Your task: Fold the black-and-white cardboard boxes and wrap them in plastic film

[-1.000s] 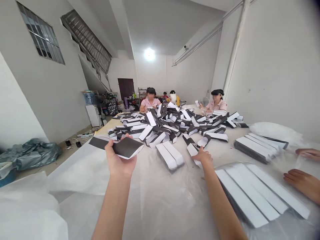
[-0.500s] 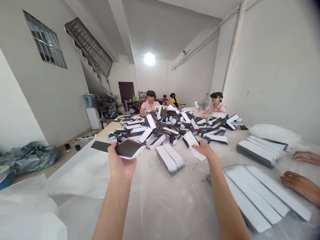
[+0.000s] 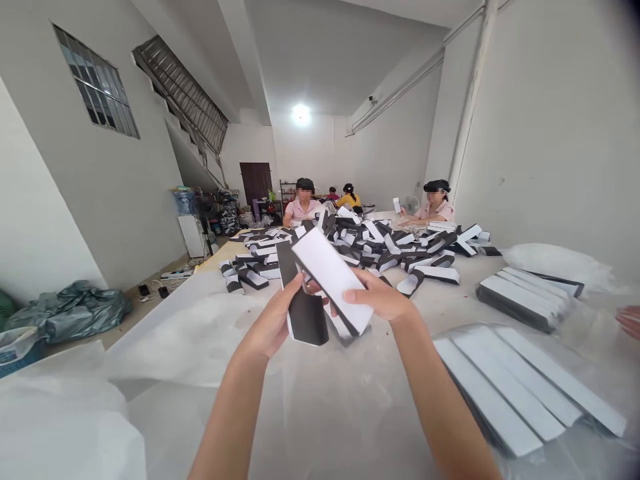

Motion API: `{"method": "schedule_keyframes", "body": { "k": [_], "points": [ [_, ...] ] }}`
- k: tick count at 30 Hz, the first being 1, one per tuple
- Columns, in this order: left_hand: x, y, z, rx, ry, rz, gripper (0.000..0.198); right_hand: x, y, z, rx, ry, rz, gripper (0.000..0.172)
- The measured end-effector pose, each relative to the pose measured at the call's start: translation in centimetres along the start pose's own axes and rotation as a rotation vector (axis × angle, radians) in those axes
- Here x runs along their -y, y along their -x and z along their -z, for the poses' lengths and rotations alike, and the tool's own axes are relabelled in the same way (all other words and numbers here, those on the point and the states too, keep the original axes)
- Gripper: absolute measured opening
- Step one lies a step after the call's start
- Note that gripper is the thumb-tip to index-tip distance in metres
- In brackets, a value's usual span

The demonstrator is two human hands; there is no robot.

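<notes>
My left hand is closed on a black paper box with white edges, held on a slant above the table. My right hand grips a long box with its white face up and a dark side, thumb on top. The two boxes cross in front of me, the white-faced one partly covering the black one. Beneath them a plastic-wrapped pack is mostly hidden. Past my hands lies a heap of black-and-white boxes.
To the right are two clear-wrapped packs of white boxes, a near pack and a far pack. A co-worker's hand shows at the right edge. Two people sit across the table. Plastic sheeting lies at left.
My hands have come together at the middle: the left moved right with its black box, the right moved left with the white-faced box, away from the heap. The co-worker's hands at right have drawn back.
</notes>
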State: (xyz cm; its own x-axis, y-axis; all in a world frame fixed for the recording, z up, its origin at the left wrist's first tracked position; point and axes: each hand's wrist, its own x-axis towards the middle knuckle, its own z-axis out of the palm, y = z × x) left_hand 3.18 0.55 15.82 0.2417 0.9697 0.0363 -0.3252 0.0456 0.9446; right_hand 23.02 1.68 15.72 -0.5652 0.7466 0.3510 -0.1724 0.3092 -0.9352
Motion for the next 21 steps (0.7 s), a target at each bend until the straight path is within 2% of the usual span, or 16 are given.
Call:
{"method": "schedule_keyframes", "body": {
  "k": [7, 11, 14, 16, 18, 21],
  "points": [
    [0.5, -0.2, 0.3, 0.016, 0.007, -0.080, 0.034, 0.0, -0.6, -0.3, 0.145, 0.246, -0.035, 0.050],
    [0.3, -0.2, 0.0, 0.037, 0.050, -0.074, 0.031, 0.1, -0.4, -0.2, 0.129, 0.205, -0.065, 0.051],
    [0.3, -0.6, 0.2, 0.017, 0.049, -0.142, 0.037, 0.0, -0.5, -0.3, 0.099, 0.091, -0.103, 0.052],
    [0.3, -0.8, 0.8, -0.047, -0.047, -0.216, 0.041, -0.1, -0.6, -0.3, 0.053, -0.026, -0.126, 0.055],
    [0.4, -0.9, 1.5, -0.118, -0.244, -0.322, 0.049, -0.1, -0.7, -0.3, 0.006, -0.141, -0.152, 0.053],
    [0.5, -0.7, 2.1, -0.120, -0.561, -0.515, 0.083, -0.1, -1.0, -0.1, -0.026, -0.280, -0.208, 0.041]
  ]
}}
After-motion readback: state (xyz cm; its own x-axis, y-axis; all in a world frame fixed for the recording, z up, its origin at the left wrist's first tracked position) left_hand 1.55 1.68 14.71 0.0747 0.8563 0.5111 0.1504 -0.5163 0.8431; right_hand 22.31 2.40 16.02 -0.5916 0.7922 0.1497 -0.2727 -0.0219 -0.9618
